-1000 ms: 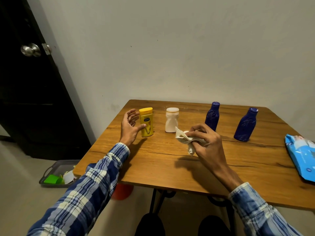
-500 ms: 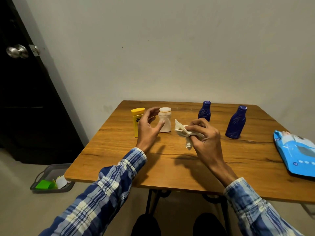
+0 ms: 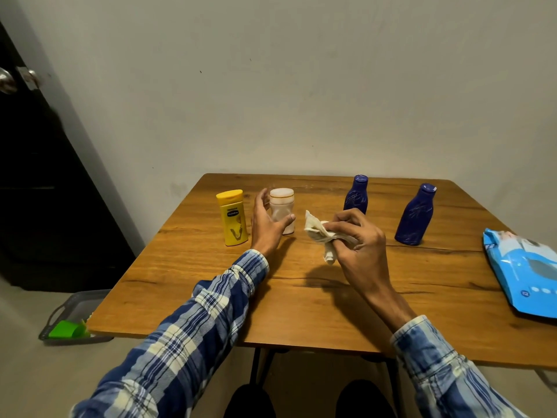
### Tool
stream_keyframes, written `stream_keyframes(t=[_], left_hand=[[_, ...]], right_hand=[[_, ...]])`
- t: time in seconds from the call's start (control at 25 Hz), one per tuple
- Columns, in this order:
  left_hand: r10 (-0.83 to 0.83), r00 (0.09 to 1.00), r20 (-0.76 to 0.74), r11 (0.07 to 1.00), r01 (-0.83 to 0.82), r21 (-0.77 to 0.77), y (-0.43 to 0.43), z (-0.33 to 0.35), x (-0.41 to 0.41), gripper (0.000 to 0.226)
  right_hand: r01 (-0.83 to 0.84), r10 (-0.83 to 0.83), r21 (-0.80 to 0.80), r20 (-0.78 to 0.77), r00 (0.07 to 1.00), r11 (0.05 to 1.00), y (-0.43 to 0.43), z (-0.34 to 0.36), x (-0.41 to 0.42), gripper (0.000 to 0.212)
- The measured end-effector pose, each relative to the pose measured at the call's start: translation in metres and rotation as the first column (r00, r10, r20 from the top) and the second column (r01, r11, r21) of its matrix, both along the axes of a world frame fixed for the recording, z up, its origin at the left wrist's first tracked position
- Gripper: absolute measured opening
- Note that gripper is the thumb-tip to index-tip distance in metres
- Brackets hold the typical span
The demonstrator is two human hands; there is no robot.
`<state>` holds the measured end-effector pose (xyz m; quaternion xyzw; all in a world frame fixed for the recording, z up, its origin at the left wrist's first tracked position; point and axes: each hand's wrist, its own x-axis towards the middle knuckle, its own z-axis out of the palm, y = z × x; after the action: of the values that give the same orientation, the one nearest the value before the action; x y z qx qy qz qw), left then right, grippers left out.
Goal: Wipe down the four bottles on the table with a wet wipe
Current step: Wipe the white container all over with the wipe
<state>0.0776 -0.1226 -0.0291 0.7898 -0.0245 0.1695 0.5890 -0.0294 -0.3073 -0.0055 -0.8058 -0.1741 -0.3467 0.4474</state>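
Observation:
Four bottles stand in a row on the wooden table (image 3: 301, 300): a yellow bottle (image 3: 232, 220) at the left, a small white bottle (image 3: 282, 202), and two dark blue bottles (image 3: 356, 197) (image 3: 416, 215) to the right. My left hand (image 3: 266, 229) wraps the white bottle, thumb across its front and fingers curled round its left side. The bottle stands upright on the table. My right hand (image 3: 358, 239) hovers just right of it and grips a crumpled white wet wipe (image 3: 316, 233), held above the tabletop.
A light blue pack of wipes (image 3: 524, 273) lies at the table's right edge. On the floor to the left sits a grey tray (image 3: 66, 309) with green items, beside a dark door (image 3: 36, 176). A plain wall stands behind the table.
My left hand left the yellow bottle, moved right and closed round the white bottle. My right hand kept the wipe and stayed near the table's middle. The view shifted slightly.

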Motion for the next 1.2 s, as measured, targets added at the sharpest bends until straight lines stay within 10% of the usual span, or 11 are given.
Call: stream_keyframes(t=[0.24, 0.76, 1.08, 1.2], left_hand=[[0.032, 0.999, -0.041, 0.999, -0.032, 0.002, 0.004, -0.007, 0.000, 0.055], [-0.312, 0.900, 0.305, 0.949, 0.280, 0.144, -0.003, 0.036, -0.119, 0.054], [-0.226, 0.862, 0.454, 0.971, 0.161, 0.178, -0.003, 0.040, -0.129, 0.041], [-0.190, 0.879, 0.437, 0.976, 0.122, 0.178, -0.003, 0.038, -0.130, 0.049]], right_hand=[[0.016, -0.016, -0.004, -0.020, 1.000, 1.000, -0.005, -0.001, 0.003, 0.024], [0.052, -0.085, 0.199, 0.162, 0.983, 0.979, -0.001, 0.066, -0.043, 0.028], [0.031, 0.019, -0.359, 0.135, 0.991, 0.933, 0.028, 0.068, -0.078, 0.028], [0.055, -0.013, -0.226, 0.185, 0.983, 0.973, 0.018, 0.078, -0.075, 0.029]])
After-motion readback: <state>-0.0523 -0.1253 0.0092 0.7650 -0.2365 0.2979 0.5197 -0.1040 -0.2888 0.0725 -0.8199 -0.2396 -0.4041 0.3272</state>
